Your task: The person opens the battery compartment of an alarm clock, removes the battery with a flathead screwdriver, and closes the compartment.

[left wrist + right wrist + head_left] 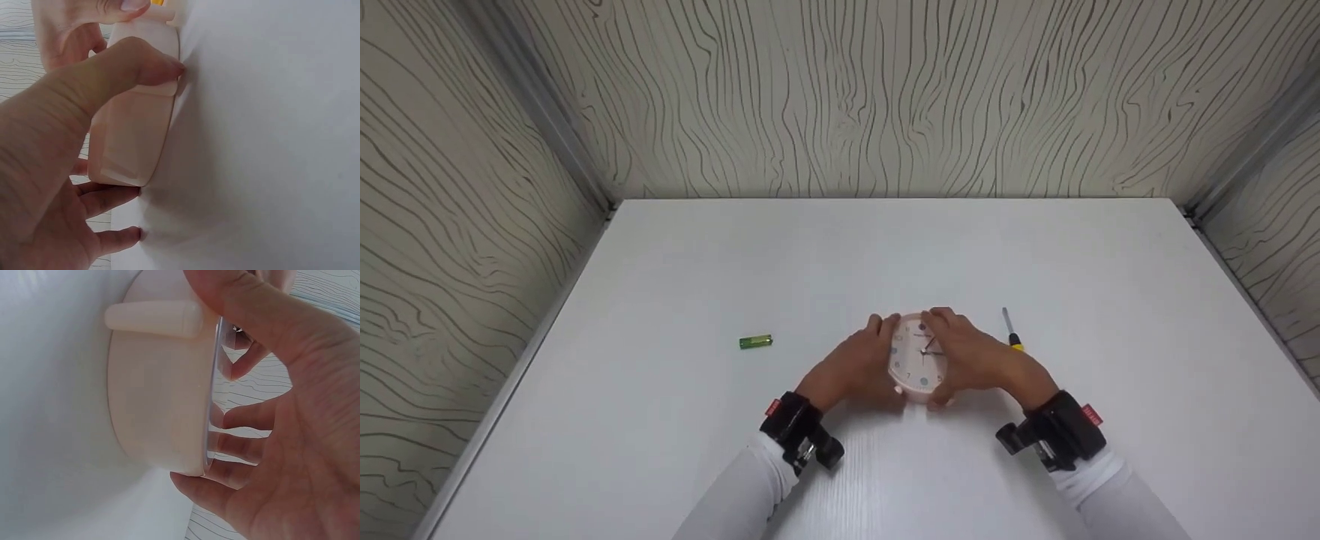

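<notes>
A pale pink alarm clock (911,367) lies on the white table, its numbered dial facing up. My left hand (866,367) holds its left side, and my right hand (971,356) grips the right side, covering part of the dial. In the left wrist view, the left thumb presses the clock's smooth side wall (132,135) while other fingers reach to its far edge. From the right wrist, a short peg-like foot (152,318) shows on the clock's side near the thumb. The fingers curve around the rim. The clock's back is hidden.
Green battery cells (755,342) lie left of the hands; whether one or two is hard to tell. A screwdriver (1012,335) with a black and yellow handle lies behind the right wrist, partly hidden. Wood-grain-patterned panels (840,97) enclose the table's back and sides.
</notes>
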Demonstrator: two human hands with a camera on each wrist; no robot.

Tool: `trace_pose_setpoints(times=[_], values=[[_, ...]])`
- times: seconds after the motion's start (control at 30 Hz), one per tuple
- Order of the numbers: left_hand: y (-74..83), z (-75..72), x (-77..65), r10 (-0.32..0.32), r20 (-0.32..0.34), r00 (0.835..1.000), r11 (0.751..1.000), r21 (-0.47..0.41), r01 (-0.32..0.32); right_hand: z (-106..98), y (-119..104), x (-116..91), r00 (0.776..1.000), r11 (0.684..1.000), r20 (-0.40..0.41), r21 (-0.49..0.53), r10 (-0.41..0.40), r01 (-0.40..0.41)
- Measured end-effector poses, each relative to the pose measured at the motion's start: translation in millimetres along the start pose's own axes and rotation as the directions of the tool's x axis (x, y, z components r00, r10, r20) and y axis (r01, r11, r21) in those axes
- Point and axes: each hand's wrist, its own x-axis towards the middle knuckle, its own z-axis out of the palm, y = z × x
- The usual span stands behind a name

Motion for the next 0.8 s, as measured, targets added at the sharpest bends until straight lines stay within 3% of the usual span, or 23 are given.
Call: trace_pose_setpoints(times=[0.17,0.33,0.57,0.67,0.8], values=[[0.6,-2.6,3.5,-0.007,0.001,1.0,1.0,0.007,0.007,-2,2,0,1.0,1.0,-0.015,-0.008,-0.019,0.019],[3.0,-10.4,7.5,-0.048,0.047,0.998,0.998,0.036,0.047,-9,4,2,0.999,0.999,-0.006,-0.027,-0.039,0.038],[2.4,-18.1,0.6,-0.083,0.103,0.991,0.996,0.024,0.081,-14,14,1,0.999,0.999,0.05,0.052,-0.02,0.017],[-4.0,-21.0,-4.3,-0.086,0.098,0.991,0.996,0.004,0.086,-14,23,1,1.0,0.998,-0.011,0.052,-0.021,0.021],[-18.3,-27.6,-9.6,-0.129,0.073,0.989,0.991,-0.026,0.131,-14,35,4,0.984,1.0,-0.18,-0.021,-0.014,0.011]])
